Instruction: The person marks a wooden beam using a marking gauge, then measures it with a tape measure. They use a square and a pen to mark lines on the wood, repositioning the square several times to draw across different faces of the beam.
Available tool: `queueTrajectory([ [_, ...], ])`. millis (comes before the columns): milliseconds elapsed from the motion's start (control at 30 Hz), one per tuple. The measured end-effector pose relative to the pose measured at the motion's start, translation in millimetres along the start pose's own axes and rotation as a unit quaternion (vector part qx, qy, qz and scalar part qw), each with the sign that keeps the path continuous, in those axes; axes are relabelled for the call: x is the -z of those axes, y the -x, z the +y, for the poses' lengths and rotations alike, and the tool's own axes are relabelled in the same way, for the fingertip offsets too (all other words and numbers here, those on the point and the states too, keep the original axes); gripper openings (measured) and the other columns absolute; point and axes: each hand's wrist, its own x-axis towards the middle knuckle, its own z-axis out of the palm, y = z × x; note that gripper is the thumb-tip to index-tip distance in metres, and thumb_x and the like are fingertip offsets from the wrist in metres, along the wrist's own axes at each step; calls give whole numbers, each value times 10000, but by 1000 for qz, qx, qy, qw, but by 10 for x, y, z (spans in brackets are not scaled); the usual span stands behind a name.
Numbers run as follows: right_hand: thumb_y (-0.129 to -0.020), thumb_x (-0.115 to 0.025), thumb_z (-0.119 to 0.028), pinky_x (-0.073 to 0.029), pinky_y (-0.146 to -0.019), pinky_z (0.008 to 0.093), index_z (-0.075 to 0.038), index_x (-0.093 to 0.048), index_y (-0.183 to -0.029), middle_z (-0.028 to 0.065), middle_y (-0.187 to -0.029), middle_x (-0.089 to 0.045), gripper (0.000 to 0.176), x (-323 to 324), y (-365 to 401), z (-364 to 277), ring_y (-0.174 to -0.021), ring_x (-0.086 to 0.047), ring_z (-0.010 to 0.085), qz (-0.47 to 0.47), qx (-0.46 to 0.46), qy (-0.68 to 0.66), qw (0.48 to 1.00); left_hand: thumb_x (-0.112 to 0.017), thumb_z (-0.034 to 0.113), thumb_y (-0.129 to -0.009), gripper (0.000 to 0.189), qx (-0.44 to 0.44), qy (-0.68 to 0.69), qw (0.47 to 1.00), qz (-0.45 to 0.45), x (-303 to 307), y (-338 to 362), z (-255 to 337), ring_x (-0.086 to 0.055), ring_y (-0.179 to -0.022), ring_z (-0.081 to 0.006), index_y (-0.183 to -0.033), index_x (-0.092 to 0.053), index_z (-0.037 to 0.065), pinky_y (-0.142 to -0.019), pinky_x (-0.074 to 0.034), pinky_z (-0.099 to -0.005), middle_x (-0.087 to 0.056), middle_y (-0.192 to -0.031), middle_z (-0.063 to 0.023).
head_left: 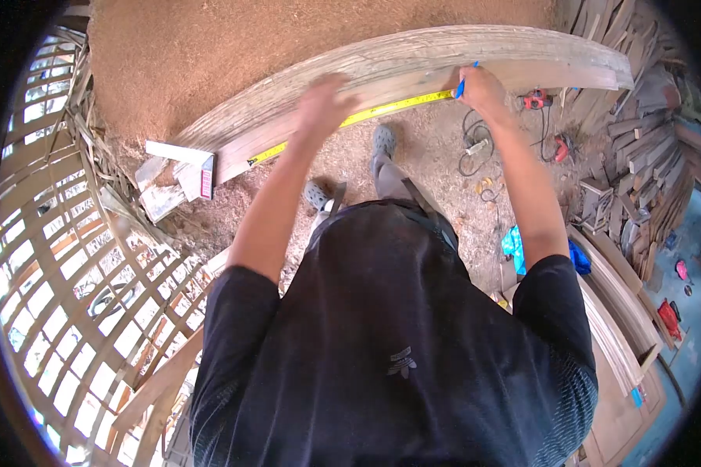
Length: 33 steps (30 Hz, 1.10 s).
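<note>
A yellow tape measure is stretched along the near edge of a long stack of curved boards. At its right end, my right hand is closed around a slim blue pen, with the tape's end close against the fingers. Whether that hand also grips the tape's case is hidden. My left hand, blurred by motion, is over the boards above the middle of the tape; its fingers look apart and nothing shows in them. A try square with a pale blade lies at the boards' left end.
A red power tool and its black cord lie on the dusty ground right of my feet. Wood offcuts are heaped at the right. A wooden lattice stands on the left, and a sawdust pile rises behind the boards.
</note>
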Motion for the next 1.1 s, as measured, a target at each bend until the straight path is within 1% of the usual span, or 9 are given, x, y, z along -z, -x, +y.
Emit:
queueTrajectory([
  [133,-721,-865,-307,-594,-836,495,-121,-712,-955,169,-974,-736,336,17,39,-34,-953,-723,381,33,3,-21,999,-801,516,-816,690,-51,-41,996,-65,-465,-633,967,-517,-1368,-335,-1399,-599,206,-1137,-426,-487,-567,-1457,-120],
  [233,-708,-866,-302,-595,-832,493,-113,-719,-958,190,-965,-728,347,-46,16,-19,-925,-722,397,72,20,-25,997,-819,583,-763,809,-42,-72,990,-115,-648,-885,1226,-494,-1388,-340,-1440,-553,228,-1131,-415,-531,-547,-1472,-111],
  [367,-707,-864,-308,-596,-836,490,-110,-727,-978,190,-981,-725,362,-88,2,-4,-947,-718,401,75,6,-40,996,-847,592,-719,863,-54,-118,970,-205,-767,-1061,1248,-492,-1386,-333,-1440,-537,233,-1123,-415,-547,-551,-1437,-98],
  [667,-711,-860,-298,-598,-841,492,-121,-717,-1037,166,-1052,-712,397,11,39,-60,-1008,-710,381,36,-7,-22,999,-888,490,-720,822,-32,-95,971,-219,-833,-1110,1243,-498,-1373,-354,-1410,-517,240,-1097,-447,-554,-547,-1429,-97],
  [867,-750,-851,-243,-577,-798,511,-142,-686,-989,153,-980,-689,307,-43,122,6,-935,-703,397,132,27,-39,990,-889,476,-728,820,-43,-97,970,-217,-840,-1115,1235,-497,-1371,-366,-1407,-498,232,-1088,-463,-553,-540,-1425,-112],
  [967,-793,-829,-233,-561,-792,497,-151,-696,-1010,159,-1008,-699,268,-55,162,63,-901,-690,394,187,84,-76,976,-884,470,-736,808,-48,-104,969,-219,-853,-1115,1224,-503,-1364,-369,-1404,-499,225,-1082,-466,-551,-545,-1412,-121],
  [1033,-899,-751,-278,-544,-771,431,-162,-705,-1158,138,-1037,-716,287,-21,268,86,-876,-701,316,276,133,-181,935,-881,468,-739,802,-61,-95,970,-214,-895,-1125,1175,-506,-1360,-369,-1401,-500,224,-1080,-465,-553,-548,-1408,-124],
  [1067,-899,-751,-278,-544,-771,431,-162,-705,-1158,138,-1037,-716,287,63,402,67,-876,-701,316,272,135,-181,935,-878,466,-741,796,-75,-87,972,-207,-926,-1121,1144,-510,-1356,-368,-1398,-501,222,-1079,-464,-554,-551,-1404,-127],
  [1100,-945,-695,-281,-537,-743,392,-126,-701,-1201,130,-1014,-727,299,187,589,28,-843,-681,255,196,108,-355,908,-878,466,-741,796,-70,-84,972,-209,-933,-1120,1142,-510,-1356,-368,-1398,-501,222,-1079,-464,-554,-551,-1404,-127],
])
